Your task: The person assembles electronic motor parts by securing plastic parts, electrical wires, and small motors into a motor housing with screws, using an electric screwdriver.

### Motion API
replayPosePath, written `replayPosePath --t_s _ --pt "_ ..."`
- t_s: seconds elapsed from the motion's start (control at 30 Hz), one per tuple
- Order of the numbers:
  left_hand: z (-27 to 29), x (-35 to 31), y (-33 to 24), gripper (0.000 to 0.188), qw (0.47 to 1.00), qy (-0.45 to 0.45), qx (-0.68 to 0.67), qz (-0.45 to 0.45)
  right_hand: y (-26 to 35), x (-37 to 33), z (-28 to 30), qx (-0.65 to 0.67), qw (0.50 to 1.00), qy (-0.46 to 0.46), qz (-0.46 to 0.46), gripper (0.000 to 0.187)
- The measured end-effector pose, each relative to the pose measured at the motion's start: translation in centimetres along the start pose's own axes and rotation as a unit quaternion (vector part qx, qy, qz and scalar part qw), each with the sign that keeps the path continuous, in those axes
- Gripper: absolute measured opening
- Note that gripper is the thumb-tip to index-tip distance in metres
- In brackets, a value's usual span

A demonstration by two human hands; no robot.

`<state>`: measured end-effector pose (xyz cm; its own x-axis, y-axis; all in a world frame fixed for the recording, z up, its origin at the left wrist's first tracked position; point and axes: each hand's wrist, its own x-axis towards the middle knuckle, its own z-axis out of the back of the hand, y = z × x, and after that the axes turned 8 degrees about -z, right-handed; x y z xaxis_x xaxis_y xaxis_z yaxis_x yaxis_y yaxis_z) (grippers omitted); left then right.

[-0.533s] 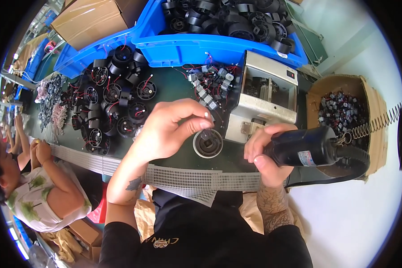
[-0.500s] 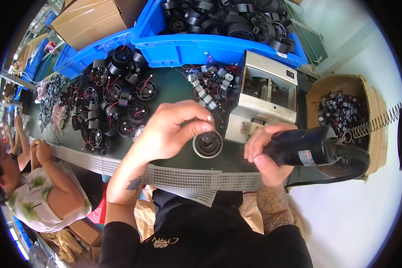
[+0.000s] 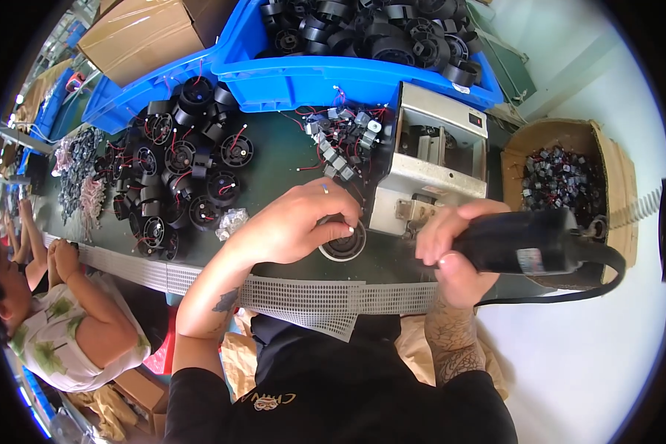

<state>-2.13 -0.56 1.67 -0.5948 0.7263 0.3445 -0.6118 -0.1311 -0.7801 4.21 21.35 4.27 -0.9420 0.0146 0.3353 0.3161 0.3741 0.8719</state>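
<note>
A round, cup-like black housing with a pale rim [image 3: 345,249] sits on the green bench in front of me. My left hand [image 3: 307,220] is over it, thumb and fingers pinched together at its far side. Whatever they pinch is hidden, though a small white spot shows at the fingertips. My right hand [image 3: 459,248] is wrapped round a black electric screwdriver [image 3: 518,240], held sideways above the bench to the right of the housing. A cord and a coiled spring [image 3: 636,209] run from its back end; its tip is blurred.
Black housings with red wires [image 3: 177,159] are heaped at left. Small motors [image 3: 340,140] lie beside a grey metal machine [image 3: 433,163]. Behind stands a blue bin [image 3: 296,81] of black parts; at right, a carton [image 3: 621,159] of small parts. A co-worker [image 3: 81,318] sits at left.
My left hand has turned and lowered over the housing, covering more of it. My right hand has shifted slightly right with the screwdriver.
</note>
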Motion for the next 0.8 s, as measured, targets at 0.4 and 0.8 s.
replayPosePath --t_s 0.4,0.8 --pt "-0.4 -1.8 -1.3 0.022 0.994 -0.057 0.036 0.081 1.4 2.0 1.0 -0.084 0.988 0.005 0.127 0.048" --pt "-2.4 -2.2 1.3 0.029 0.966 -0.061 -0.194 0.158 1.0 2.0 0.9 -0.091 0.990 0.010 0.105 0.047"
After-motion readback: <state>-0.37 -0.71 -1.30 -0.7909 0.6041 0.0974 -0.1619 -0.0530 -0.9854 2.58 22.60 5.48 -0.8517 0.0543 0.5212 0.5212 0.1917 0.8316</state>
